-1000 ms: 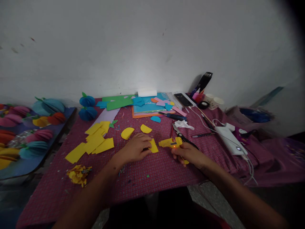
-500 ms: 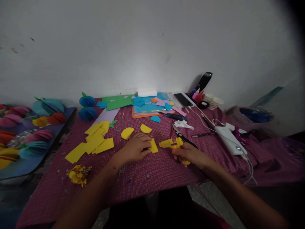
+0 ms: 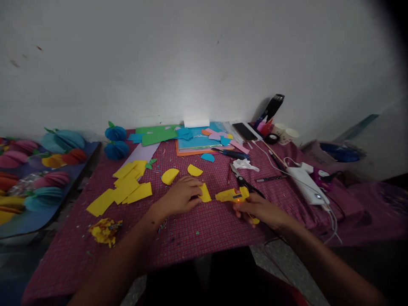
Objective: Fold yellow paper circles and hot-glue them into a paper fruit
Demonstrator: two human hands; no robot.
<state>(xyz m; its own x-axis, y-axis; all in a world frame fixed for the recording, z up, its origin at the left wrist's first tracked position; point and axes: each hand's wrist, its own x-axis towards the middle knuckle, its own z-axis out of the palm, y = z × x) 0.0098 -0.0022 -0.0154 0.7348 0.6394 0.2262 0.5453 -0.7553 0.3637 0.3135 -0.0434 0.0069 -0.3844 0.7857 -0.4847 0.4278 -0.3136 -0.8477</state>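
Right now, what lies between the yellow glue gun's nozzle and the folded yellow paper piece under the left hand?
Head view: only bare red checked tablecloth separates the yellow glue gun, gripped by the right hand, from the folded yellow paper piece under the left hand.

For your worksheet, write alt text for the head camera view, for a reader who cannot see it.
A person's left hand presses a folded yellow paper piece onto a checked magenta tablecloth, while the right hand grips a yellow glue gun aimed at it. Yellow paper cut-outs, scissors and coloured sheets lie around.

No legible text, label, brand, number or sign can be made out on any item in the head view.
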